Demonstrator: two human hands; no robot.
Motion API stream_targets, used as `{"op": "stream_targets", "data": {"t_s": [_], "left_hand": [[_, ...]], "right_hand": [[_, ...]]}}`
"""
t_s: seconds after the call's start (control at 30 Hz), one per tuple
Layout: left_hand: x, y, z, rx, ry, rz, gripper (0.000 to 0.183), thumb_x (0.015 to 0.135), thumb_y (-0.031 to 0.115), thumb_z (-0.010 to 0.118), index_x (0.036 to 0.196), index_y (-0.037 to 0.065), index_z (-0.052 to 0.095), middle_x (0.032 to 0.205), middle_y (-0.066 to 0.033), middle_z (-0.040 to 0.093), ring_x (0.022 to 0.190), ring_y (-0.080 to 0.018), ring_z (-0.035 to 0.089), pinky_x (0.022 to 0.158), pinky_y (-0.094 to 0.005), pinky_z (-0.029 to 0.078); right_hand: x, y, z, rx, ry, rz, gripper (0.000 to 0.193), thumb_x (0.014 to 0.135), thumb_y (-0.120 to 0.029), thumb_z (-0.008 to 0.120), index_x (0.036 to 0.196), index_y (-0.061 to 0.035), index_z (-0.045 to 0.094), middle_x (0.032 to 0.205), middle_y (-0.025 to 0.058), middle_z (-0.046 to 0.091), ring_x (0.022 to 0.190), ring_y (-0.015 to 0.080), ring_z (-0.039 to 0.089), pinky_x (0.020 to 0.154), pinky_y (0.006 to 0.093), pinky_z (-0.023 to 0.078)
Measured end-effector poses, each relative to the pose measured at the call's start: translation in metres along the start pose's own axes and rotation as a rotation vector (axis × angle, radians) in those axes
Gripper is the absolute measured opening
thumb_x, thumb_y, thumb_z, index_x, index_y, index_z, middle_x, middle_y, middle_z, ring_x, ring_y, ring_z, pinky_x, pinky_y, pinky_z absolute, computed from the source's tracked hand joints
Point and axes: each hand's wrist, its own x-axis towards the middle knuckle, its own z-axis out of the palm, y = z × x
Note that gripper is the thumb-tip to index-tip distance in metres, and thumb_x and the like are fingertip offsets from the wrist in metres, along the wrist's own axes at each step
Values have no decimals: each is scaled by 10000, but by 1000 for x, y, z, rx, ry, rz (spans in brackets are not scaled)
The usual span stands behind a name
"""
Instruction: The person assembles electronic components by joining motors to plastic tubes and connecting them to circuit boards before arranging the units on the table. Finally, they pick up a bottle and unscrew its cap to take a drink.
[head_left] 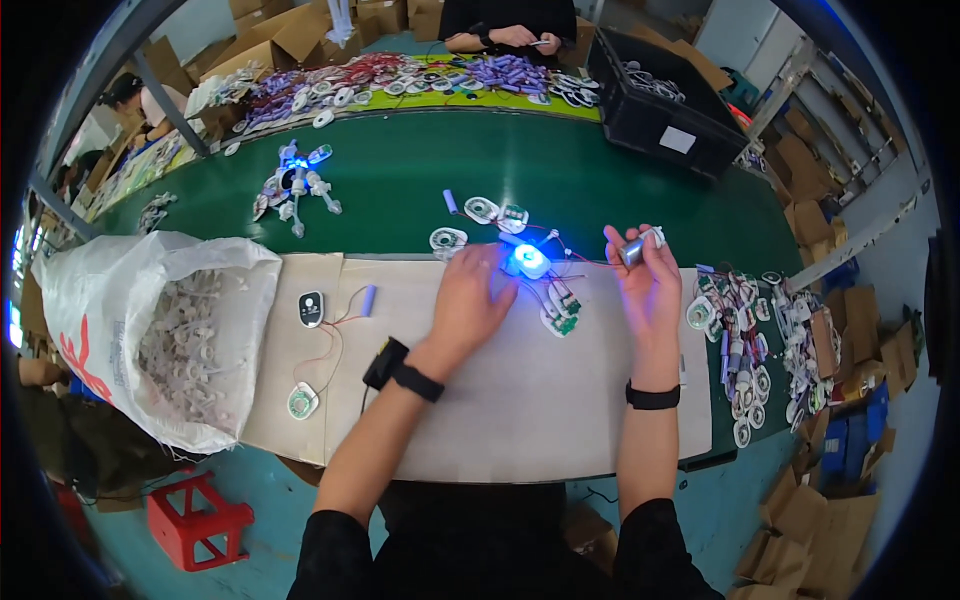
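Observation:
My left hand (469, 302) lies palm down over the board, thumb apart from its curved fingers, its fingertips at a round part glowing blue (531, 261). Glare hides the exact contact. My right hand (648, 282) is turned palm up and grips a small silver cylinder, like a motor (631, 251), with a white end piece. Thin wires run between it and the glowing part. Just below the glow sit green circuit boards (562, 310) in white shells. Beyond my left fingers are white oval shells (482, 210) and a purple cylindrical cell (449, 201).
A white sack (75, 310) of translucent parts stands at left. On the cardboard (480, 410) lies a wired black-faced unit (311, 309). Wired assemblies (740, 345) are heaped at right, with a black crate (655, 120) at far right. Another person's hands (517, 36) work across the table.

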Motion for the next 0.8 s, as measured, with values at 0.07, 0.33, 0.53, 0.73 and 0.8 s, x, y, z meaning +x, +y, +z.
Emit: {"op": "stream_targets", "data": {"t_s": [0.07, 0.33, 0.53, 0.73, 0.8], "left_hand": [[19, -3, 8, -17, 26, 43, 322, 824, 168, 763, 1112, 32, 714, 1170, -166, 686, 1107, -385, 613, 1013, -461, 481], [39, -19, 5, -101, -271, -5, 346, 830, 147, 784, 1150, 31, 719, 1119, -179, 712, 1054, -357, 648, 996, -462, 487], [-12, -21, -47, 5, -181, 189, 283, 768, 129, 806, 1045, 90, 764, 1005, -129, 721, 1016, -342, 631, 958, -459, 490], [-88, 16, -93, 68, -248, 9, 373, 829, 197, 797, 1173, 88, 702, 1290, -143, 656, 1227, -365, 586, 1095, -500, 450], [-121, 15, -138, 112, -167, -135, 322, 839, 155, 800, 1139, 74, 718, 1237, -125, 689, 1142, -349, 648, 997, -429, 523]], "right_hand": [[-3, -1, -9, -10, 2, -30, 238, 1040, -141, 574, 1227, 0, 531, 1145, 128, 599, 1252, 395, 585, 998, 436, 535], [-12, -6, -11, -152, 74, -36, 219, 1036, -172, 591, 1193, -25, 553, 1104, 108, 627, 1202, 365, 632, 950, 419, 563], [-16, 3, -1, -229, -115, 125, 371, 1017, -207, 621, 1314, 5, 552, 1031, 94, 663, 975, 247, 717, 795, 341, 606], [-31, 1, 14, -376, -239, 247, 480, 988, -301, 658, 1335, -8, 500, 971, 86, 609, 811, 196, 680, 701, 308, 557], [-42, 15, 28, -361, -292, 291, 489, 980, -315, 669, 1325, -9, 505, 965, 87, 615, 800, 192, 677, 689, 305, 556]]}}
